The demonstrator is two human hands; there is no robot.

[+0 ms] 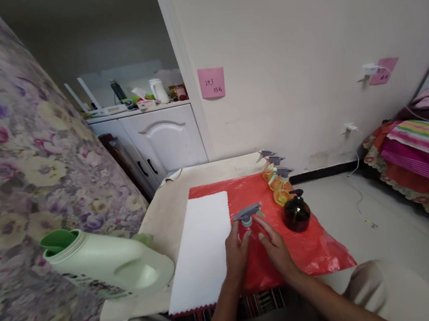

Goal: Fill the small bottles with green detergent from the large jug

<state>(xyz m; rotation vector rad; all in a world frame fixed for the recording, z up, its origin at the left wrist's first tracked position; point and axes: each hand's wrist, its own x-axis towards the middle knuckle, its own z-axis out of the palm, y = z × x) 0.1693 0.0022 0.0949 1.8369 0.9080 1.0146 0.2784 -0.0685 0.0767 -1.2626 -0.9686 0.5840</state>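
Note:
A spray bottle point(247, 222) with a grey trigger head, a pale green neck and a see-through body stands between my hands over the red sheet point(260, 270). My left hand point(236, 250) holds it from the left, fingers curved along its side. From the right, my right hand point(276, 247) grips it too, fingertips near the trigger and thumb towards the body. Most of the body is hard to make out against the red. A dark brown pump bottle point(296, 215) stands to the right of my right hand.
Orange-tinted spray bottles point(282, 195) line the table's right edge. White paper with a scalloped border point(200, 246) lies left of my hands. A large pale green jug point(121, 262) leans at the left. Beyond are a wall point(285, 67) and a white cabinet point(168, 140).

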